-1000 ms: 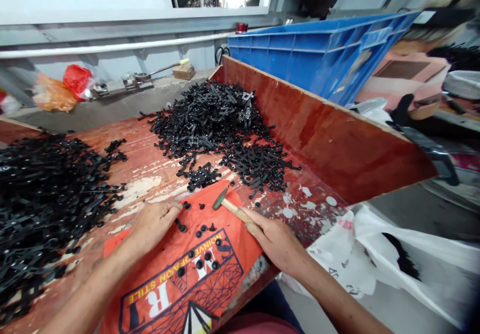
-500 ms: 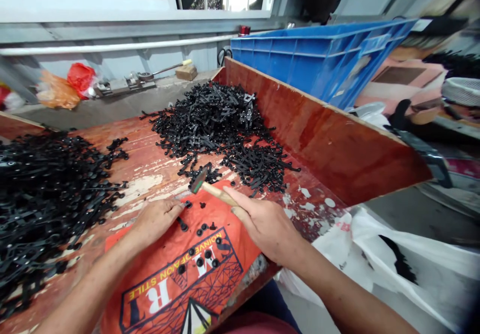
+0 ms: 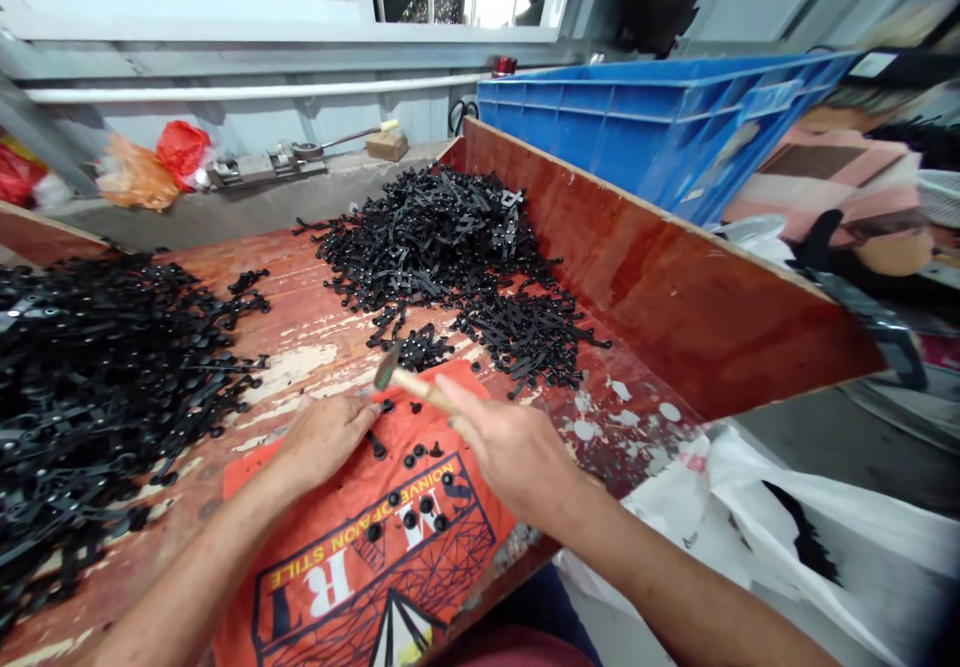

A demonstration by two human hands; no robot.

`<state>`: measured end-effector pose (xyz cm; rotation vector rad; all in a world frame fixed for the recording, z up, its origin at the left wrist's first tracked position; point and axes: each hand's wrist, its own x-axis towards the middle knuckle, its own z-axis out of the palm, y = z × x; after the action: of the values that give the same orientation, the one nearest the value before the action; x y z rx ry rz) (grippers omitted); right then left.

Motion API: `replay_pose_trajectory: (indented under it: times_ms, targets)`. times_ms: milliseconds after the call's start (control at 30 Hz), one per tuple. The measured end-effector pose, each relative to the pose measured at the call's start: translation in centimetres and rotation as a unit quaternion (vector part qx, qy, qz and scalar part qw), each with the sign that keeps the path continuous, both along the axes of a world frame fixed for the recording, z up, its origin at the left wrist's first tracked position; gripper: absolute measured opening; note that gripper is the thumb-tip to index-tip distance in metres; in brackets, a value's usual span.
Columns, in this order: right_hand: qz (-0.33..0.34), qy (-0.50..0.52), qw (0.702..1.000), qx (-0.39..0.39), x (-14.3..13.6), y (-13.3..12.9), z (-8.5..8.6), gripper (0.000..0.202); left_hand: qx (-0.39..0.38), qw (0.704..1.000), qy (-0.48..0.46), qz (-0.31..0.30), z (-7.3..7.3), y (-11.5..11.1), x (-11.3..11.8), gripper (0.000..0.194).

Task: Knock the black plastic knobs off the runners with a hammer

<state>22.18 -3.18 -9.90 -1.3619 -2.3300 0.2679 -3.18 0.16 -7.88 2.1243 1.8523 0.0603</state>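
Observation:
My right hand (image 3: pixel 506 442) is wrapped round the wooden handle of a small hammer (image 3: pixel 427 388). The hammer's dark head hangs just above the fingertips of my left hand (image 3: pixel 330 434). That left hand rests on an orange-red printed cloth or bag (image 3: pixel 315 512), its fingers pressed together at a small black part with round ends (image 3: pixel 377 444). Its fingertips partly hide what they pinch. Small round black pieces (image 3: pixel 410 519) lie scattered on the print, several of them between and below my hands.
A big heap of black strip-like parts (image 3: pixel 427 237) sits at the back of the red wooden tray (image 3: pixel 675 292), another heap (image 3: pixel 97 367) at the left. Behind the right wall stands a blue crate (image 3: pixel 592 132). A white bag (image 3: pixel 697 517) hangs at lower right.
The hammer head has come left and slightly down, closer to my left fingertips. My left hand stays at the same spot on the cloth; the whole view has shifted a little.

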Motion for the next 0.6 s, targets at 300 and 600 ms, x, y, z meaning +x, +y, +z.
replay_pose_trajectory:
  times_ms: [300, 600]
  targets:
    - [-0.024, 0.094, 0.992, -0.077, -0.8, 2.7, 1.0, 0.024, -0.001, 1.0, -0.007, -0.031, 0.2, -0.9, -0.8, 0.051]
    - [-0.006, 0.05, 0.995, -0.087, -6.1, 6.1, -0.8, 0.011, 0.045, 0.997, 0.011, -0.068, 3.1, -7.6, -3.6, 0.026]
